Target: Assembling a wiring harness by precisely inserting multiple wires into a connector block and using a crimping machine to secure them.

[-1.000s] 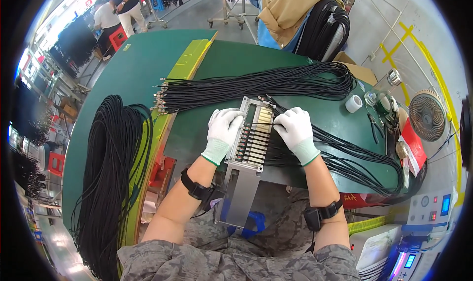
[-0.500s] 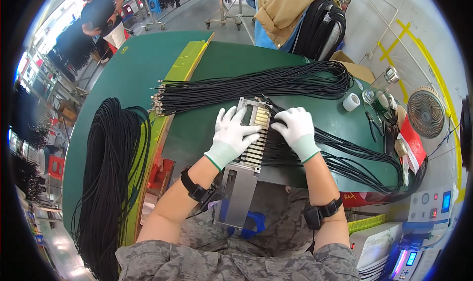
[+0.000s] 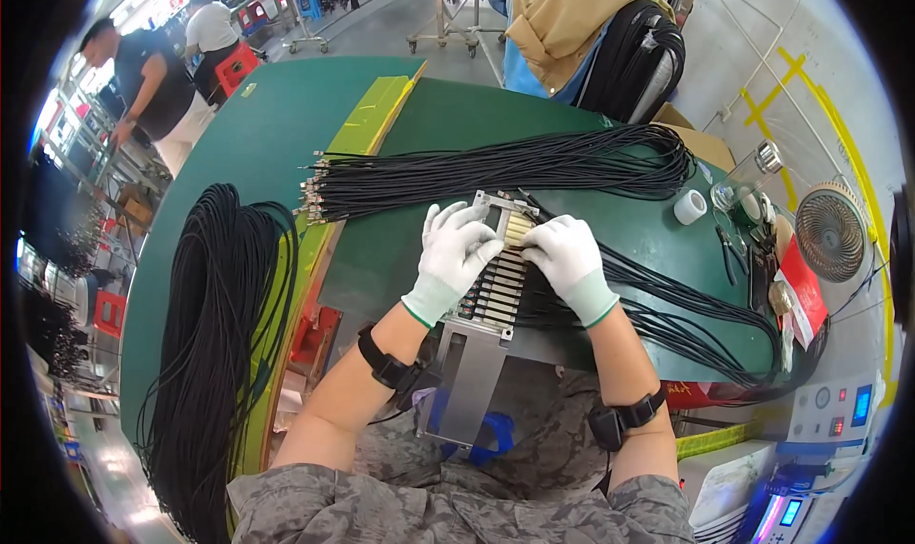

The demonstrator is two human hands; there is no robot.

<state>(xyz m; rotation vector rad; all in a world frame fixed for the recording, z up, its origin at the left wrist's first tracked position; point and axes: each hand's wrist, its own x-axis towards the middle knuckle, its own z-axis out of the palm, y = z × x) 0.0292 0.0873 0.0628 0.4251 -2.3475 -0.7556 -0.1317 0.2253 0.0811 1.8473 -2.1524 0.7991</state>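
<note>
In front of me lies a metal fixture point(image 3: 469, 377) with a row of pale slots point(image 3: 500, 296). Black cables point(image 3: 658, 317) run out from its right side. My left hand point(image 3: 453, 258), in a white glove, rests over the fixture's left edge, thumb and forefinger nearly together by the upper slots; anything between them is hidden. At the opposite edge my right hand point(image 3: 570, 261), gloved too, is closed in a pinch where the cables enter, apparently on a black cable. Its fingertips touch the fixture beside the upper slots.
A long bundle of black cables with metal ends point(image 3: 496, 172) lies behind the fixture on the green table point(image 3: 276, 96). Another bundle point(image 3: 214, 334) hangs at the left. Pliers point(image 3: 729, 256), a white roll point(image 3: 690, 206) and a small fan point(image 3: 829, 232) are at the right. Two people are at the far left.
My left thumb and forefinger have drawn back from across the slots and come closer together. My right hand has moved slightly left onto the fixture's edge. The standing person has turned and leaned left.
</note>
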